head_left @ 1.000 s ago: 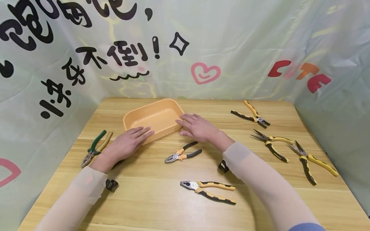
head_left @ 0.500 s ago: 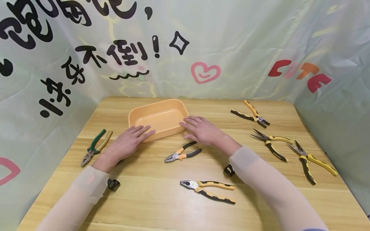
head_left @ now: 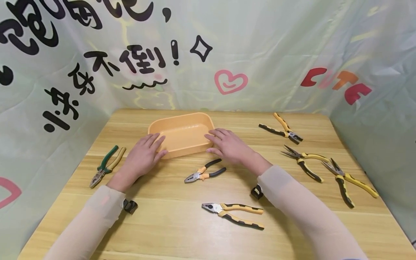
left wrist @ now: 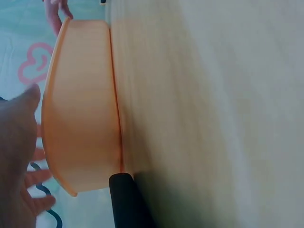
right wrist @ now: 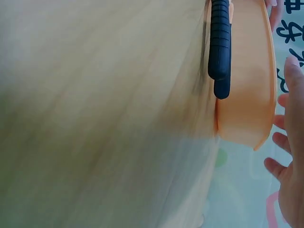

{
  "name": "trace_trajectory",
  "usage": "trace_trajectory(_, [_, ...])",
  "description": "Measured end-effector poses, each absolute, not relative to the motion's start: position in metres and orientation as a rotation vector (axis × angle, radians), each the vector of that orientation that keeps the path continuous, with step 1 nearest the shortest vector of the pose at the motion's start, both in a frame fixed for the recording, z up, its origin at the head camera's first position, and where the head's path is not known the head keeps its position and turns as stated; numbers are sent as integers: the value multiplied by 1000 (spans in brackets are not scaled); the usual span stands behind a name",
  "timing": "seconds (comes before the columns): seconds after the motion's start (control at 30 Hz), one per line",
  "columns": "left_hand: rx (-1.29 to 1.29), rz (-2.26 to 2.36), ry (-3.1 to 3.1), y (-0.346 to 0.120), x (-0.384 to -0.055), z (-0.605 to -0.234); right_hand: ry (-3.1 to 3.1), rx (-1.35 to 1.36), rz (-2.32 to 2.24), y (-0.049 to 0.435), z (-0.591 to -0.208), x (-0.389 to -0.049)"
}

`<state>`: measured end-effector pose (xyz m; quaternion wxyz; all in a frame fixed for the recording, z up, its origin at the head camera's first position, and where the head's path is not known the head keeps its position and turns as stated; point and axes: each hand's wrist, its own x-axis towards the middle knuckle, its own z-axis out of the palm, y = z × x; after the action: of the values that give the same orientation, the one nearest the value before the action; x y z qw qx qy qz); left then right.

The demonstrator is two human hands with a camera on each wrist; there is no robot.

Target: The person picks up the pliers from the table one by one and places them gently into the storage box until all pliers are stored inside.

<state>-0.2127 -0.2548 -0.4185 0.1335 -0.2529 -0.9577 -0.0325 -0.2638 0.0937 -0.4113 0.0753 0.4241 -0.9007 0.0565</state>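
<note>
An orange plastic basin (head_left: 182, 139) with a rounded rim sits at the back of the wooden table; nothing lies inside it. My left hand (head_left: 143, 153) is at its left front corner, fingers spread and nearly straight over the rim. At the right end, my right hand (head_left: 229, 146) reaches over the rim with relaxed fingers. Both wrist views show the basin's side wall (left wrist: 83, 104), with fingers (right wrist: 280, 121) right at the rim. Just in front of the basin lie small combination pliers (head_left: 204, 171) with black and orange handles.
Yellow-and-black pliers (head_left: 234, 216) lie nearer the front. Green-and-tan pliers (head_left: 107, 166) are on the left. On the right lie yellow-black pliers (head_left: 282, 129) and two long-nose pliers (head_left: 307, 162). A printed curtain (head_left: 260, 54) encloses the table's back and sides.
The basin has slid to the right and turned a little, with both hands at its rim. My left hand has shifted its fingers along the left corner. The pliers stay put.
</note>
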Motion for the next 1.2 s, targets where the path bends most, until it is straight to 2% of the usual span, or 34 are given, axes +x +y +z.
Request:
trace_trajectory(0.17, [-601,-144,-2899,-256,-214,-417,-2752,1237,193,89,-413,-269])
trace_trajectory(0.37, [-566,-192,-2956,-258,-215,-420,-2786,1244,199,89,-418,-269])
trace_trajectory(1.2, [-736,-142,-3021,-237,-225,-420,-2700,1269,119,128,-422,-242])
